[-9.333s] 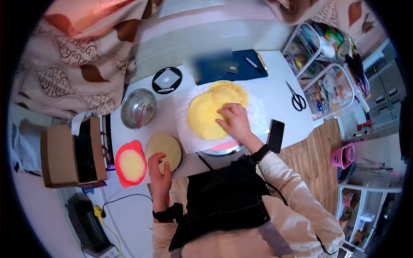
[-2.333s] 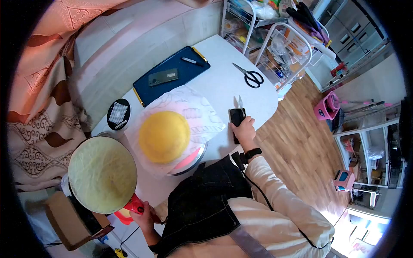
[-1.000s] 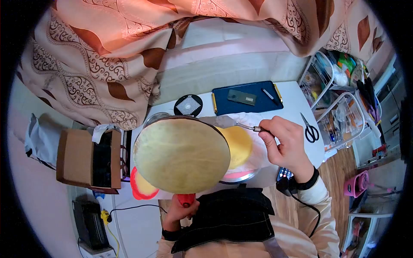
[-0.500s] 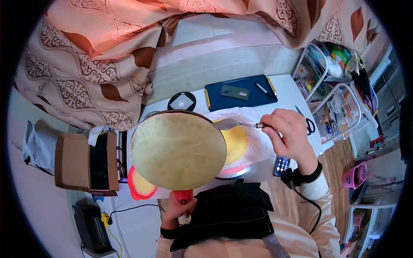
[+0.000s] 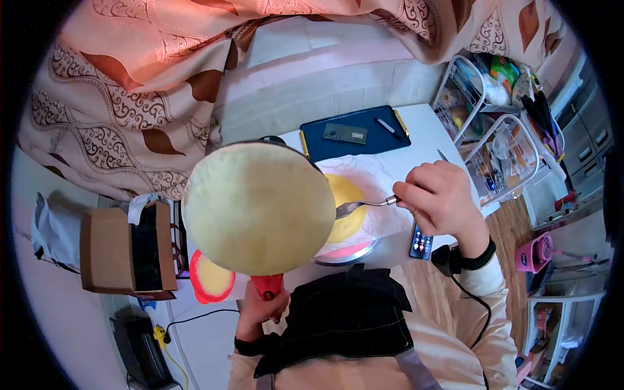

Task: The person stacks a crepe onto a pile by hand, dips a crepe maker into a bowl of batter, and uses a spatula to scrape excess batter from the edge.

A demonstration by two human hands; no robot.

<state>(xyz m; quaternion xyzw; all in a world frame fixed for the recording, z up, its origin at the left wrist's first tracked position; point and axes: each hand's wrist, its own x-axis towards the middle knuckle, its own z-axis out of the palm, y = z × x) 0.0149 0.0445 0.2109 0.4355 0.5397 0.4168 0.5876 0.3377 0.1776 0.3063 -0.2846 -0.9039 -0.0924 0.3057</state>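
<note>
My left hand (image 5: 263, 304) is wrapped round the red handle of a crepe maker (image 5: 268, 285), holding it up with its round plate tilted towards me. A pale, thin crepe (image 5: 260, 208) covers the plate nearly to its rim. My right hand (image 5: 437, 198) grips the handle of a metal spatula (image 5: 350, 208), whose blade tip is at the crepe's right edge. Behind the spatula a yellow crepe (image 5: 346, 188) lies on white paper (image 5: 383, 221). Left of my left hand, a red dish (image 5: 197, 273) contains pale yellow batter (image 5: 216, 278).
A dark blue tray (image 5: 383, 151) with a phone (image 5: 346, 132) and a pen stands at the back. Another phone (image 5: 421, 242) lies near my right wrist. An open cardboard box (image 5: 104, 250) is on the left, and a white rack (image 5: 504, 156) on the right. A cord crosses the left side.
The crepe maker is raised slightly. The spatula blade has moved from the crepe's upper right edge down along its right edge. The camera view has shifted a little.
</note>
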